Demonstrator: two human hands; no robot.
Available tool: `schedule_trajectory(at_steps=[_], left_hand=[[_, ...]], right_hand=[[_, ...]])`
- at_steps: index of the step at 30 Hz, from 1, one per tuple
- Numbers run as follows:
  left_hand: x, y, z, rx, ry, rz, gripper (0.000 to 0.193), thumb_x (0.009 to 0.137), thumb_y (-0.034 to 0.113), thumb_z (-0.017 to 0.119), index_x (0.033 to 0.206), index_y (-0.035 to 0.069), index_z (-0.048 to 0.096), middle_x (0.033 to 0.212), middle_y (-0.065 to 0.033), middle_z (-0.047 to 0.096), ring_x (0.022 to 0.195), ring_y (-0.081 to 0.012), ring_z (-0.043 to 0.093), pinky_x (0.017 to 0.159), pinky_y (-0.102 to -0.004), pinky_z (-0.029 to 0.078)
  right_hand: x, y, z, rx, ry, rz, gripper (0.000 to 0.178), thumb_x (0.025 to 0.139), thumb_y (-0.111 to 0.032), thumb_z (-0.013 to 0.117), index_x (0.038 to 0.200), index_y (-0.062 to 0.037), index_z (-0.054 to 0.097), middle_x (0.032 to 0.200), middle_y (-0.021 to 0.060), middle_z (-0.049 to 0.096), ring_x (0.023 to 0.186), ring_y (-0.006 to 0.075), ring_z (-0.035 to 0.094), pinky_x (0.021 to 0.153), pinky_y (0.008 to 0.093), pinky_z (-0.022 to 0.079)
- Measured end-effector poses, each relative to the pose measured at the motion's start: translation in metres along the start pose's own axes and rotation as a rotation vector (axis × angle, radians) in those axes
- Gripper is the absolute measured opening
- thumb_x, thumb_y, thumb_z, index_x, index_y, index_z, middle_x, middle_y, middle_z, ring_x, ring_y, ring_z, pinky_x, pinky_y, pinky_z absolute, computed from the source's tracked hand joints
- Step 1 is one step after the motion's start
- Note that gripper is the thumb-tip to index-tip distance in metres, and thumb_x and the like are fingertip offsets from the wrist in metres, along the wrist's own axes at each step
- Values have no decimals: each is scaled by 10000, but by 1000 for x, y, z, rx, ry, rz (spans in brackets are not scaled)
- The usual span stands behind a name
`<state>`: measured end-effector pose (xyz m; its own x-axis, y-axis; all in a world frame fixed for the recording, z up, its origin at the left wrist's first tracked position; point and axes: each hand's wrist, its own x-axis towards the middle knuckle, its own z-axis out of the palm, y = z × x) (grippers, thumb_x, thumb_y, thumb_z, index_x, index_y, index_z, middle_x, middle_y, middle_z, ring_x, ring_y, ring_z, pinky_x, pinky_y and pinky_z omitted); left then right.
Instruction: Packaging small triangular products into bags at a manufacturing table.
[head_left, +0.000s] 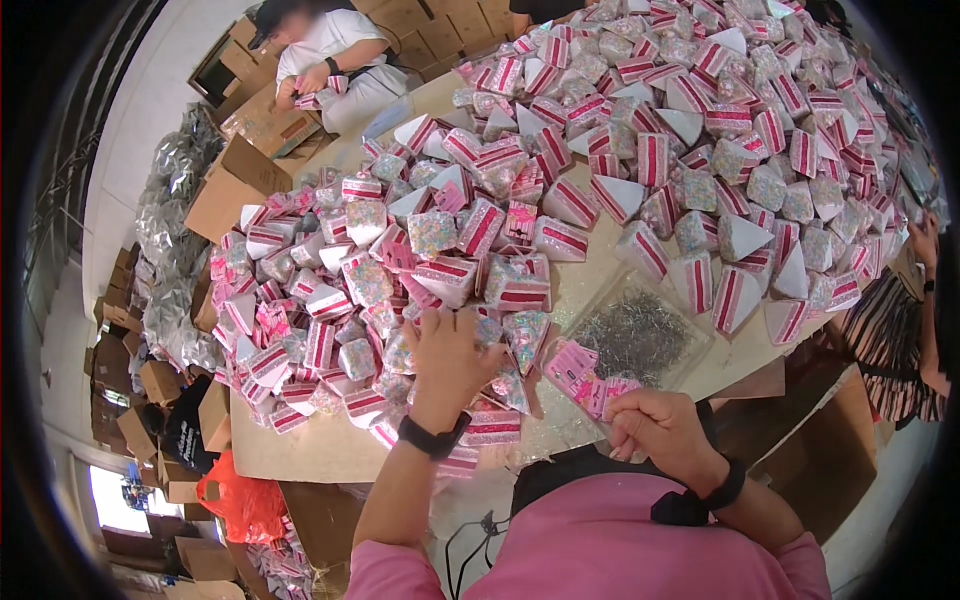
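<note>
A heap of toy cake slices (440,280), white with red-pink stripes and glittery sides, lies on the table in front of me. My left hand (447,362) reaches into its near part, fingers spread over the slices and pink tags; whether it grips one is hidden under the palm. Right of it, my right hand (655,428) is closed, with a small fan of pink printed tags (585,375) sticking out from its fingers. Just beyond those tags sits a clear shallow tray (690,372) holding many thin metallic pins or fasteners (635,335).
A larger heap of slices (720,130) covers the table's far right. At the far left another person (345,60) handles slices beside cardboard boxes (240,185). Bagged silvery items (175,230) and a red plastic bag (245,500) lie left of the table (310,455). Another person's arm (925,290) shows at right.
</note>
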<state>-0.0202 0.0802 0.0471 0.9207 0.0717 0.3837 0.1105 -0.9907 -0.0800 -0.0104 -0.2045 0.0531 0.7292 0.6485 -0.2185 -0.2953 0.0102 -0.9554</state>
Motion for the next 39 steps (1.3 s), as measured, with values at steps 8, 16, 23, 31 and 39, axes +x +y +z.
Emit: schedule_trajectory(at_steps=[8, 16, 23, 31, 39], left_hand=[[-9, -39, -50, -293, 221, -265, 487, 735, 333, 712, 1107, 34, 617, 931, -135, 622, 880, -286, 538, 795, -393, 430], [-13, -76, -63, -1310, 302, -757, 403, 889, 318, 590, 1142, 4, 602, 882, -28, 559, 770, -88, 476, 710, -275, 419], [-77, -33, -59, -2351, -30, -726, 328, 940, 243, 457, 1197, 48, 510, 1190, -100, 595, 1075, -261, 584, 924, -446, 458], [-166, -14, -9, -1865, -1056, -355, 981, 747, 570, 667, 1460, 55, 233, 1462, -97, 329, 1362, -213, 261, 1106, -395, 190], [-200, -57, 9, -1831, -1034, -437, 989, 717, 473, 711, 1464, 31, 236, 1412, -40, 363, 1113, -141, 372, 999, -281, 263]], right_hand=[[6, 7, -3, 151, -49, 122, 144, 922, -73, 533, 968, 33, 620, 739, 60, 623, 622, 107, 622, 550, 203, 516], [13, 5, 7, 244, -58, 132, 144, 905, -34, 505, 932, 70, 601, 747, 101, 630, 725, 169, 647, 669, 284, 537], [10, 7, -3, 293, -212, 118, 141, 913, -69, 506, 939, 46, 583, 688, 87, 594, 763, 231, 673, 649, 278, 513], [8, 0, 1, 241, -328, 240, 158, 919, -105, 529, 927, 50, 564, 629, 82, 550, 645, 258, 666, 583, 325, 543], [13, 27, 4, 322, -357, 323, 152, 937, -100, 511, 964, 40, 562, 625, 41, 551, 652, 206, 664, 558, 260, 508]])
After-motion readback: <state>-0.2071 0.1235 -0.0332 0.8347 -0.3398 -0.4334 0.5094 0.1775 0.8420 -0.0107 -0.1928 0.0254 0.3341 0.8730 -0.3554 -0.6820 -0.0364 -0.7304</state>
